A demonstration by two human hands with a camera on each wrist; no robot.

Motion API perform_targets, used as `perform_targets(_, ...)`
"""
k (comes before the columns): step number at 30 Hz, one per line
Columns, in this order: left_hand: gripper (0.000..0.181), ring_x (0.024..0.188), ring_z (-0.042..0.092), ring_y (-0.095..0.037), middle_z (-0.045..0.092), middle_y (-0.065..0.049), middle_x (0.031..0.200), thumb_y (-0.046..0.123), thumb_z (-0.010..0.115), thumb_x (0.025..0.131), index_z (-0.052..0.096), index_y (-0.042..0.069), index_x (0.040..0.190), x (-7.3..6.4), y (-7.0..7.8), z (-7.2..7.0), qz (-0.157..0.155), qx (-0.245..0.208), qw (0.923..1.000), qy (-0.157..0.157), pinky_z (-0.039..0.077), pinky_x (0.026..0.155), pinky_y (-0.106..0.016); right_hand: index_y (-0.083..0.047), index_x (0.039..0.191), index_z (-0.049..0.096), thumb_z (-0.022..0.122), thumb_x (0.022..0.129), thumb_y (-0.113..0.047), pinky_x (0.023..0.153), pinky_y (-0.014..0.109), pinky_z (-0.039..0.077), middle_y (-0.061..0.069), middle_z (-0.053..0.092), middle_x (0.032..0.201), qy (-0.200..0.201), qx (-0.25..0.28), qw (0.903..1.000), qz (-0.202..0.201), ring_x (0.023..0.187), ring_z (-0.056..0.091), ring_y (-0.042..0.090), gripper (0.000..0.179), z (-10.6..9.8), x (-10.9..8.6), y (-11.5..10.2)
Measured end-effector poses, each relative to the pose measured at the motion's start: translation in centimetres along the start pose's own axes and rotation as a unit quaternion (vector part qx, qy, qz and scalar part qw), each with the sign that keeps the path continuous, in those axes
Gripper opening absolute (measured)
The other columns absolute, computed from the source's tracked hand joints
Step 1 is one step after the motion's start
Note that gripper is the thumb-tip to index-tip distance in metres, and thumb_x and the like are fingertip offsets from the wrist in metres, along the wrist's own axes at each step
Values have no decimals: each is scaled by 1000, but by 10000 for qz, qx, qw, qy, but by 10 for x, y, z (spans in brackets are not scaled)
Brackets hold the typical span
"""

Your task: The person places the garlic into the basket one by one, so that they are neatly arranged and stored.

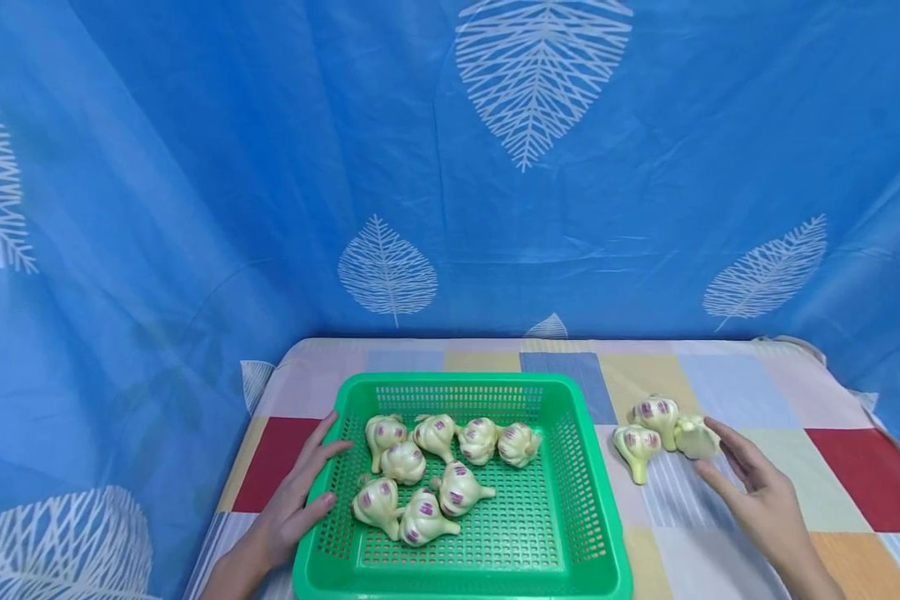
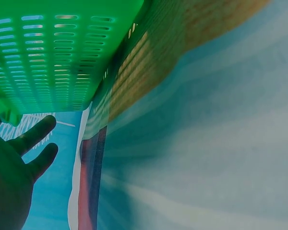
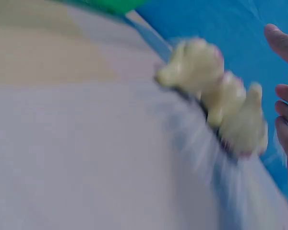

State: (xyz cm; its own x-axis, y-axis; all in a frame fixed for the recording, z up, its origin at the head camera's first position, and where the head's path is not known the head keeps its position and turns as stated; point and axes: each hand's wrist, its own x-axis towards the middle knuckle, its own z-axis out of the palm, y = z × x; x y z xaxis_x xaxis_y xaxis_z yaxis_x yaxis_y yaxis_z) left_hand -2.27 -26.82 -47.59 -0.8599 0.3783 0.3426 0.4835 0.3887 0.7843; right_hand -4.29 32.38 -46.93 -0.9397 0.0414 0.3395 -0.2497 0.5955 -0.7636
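A green plastic basket (image 1: 594, 492) with slotted walls stands on the table, and several garlic bulbs (image 1: 457, 489) lie in its left and back parts. My left hand (image 1: 288, 510) is at the basket's left side, fingers spread and fairly straight near the rim. To the right of the basket, three garlic bulbs (image 1: 656, 414) form a small cluster. The right hand (image 1: 763, 497) is beside the nearest garlic bulb (image 1: 696, 438), thumb and fingers parted around its right side. In the right wrist view, a gap shows between these fingers (image 3: 284, 44) and the bulbs.
A patchwork cloth (image 1: 750, 392) covers the table. Blue sheeting (image 1: 450, 192) with white leaf prints hangs behind the table and along both sides.
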Motion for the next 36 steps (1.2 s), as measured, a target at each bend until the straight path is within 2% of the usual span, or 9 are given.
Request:
perform_targets(4,58,147,19,-13,12,-11,166,12,51,90,45,2,147,-1,0,0,-46,38,10000,38,50,97,-35,-2,150,45,73,90,2,99,8,36,-7,50,146,422,85,9980,472,131,43,-5,67,-2,-18,21)
perform_targets(7,58,147,20,-13,12,-11,166,12,51,89,45,2,146,0,0,1,-29,64,10000,54,50,97,-35,-4,153,42,74,93,-8,97,6,36,0,48,150,603,-10,9916,1144,130,42,-6,68,-3,-27,33)
perform_targets(11,57,147,20,-14,13,-11,166,12,50,90,45,2,146,-1,0,1,-4,83,9999,58,50,98,-35,-4,158,29,72,96,-22,95,4,35,12,38,159,590,-26,9764,2076,137,38,-2,78,-5,-30,46)
perform_targets(13,57,146,20,-13,13,-11,166,12,50,90,45,2,146,-1,0,1,-13,76,10000,62,50,97,-35,-4,160,22,71,96,-27,95,4,34,18,31,161,457,-8,9718,2314,142,34,3,84,-7,-28,50)
perform_targets(18,58,146,20,-13,12,-11,166,11,51,90,44,2,147,-1,1,1,-39,10,10000,56,52,95,-35,-3,161,12,72,95,-30,99,6,31,24,22,162,169,62,9718,2353,149,25,14,93,-9,-20,51)
perform_targets(28,60,147,20,-15,12,-11,166,9,52,89,43,2,148,0,1,0,5,-14,10000,45,52,95,-35,2,159,17,74,94,-25,98,6,32,27,24,161,-59,222,9805,1953,147,28,10,91,-4,0,55)
perform_targets(31,61,147,20,-17,13,-12,166,8,53,88,42,2,148,0,2,-1,83,2,9999,58,51,97,-34,2,159,19,75,93,-21,98,6,33,24,25,161,-137,324,9840,1746,145,29,7,89,-1,6,55)
perform_targets(36,62,147,20,-19,13,-14,166,6,54,88,42,1,149,1,1,-1,221,-17,9997,52,50,97,-35,1,158,25,75,93,-16,98,5,33,10,33,161,-198,410,9891,1399,138,32,-4,83,2,16,56)
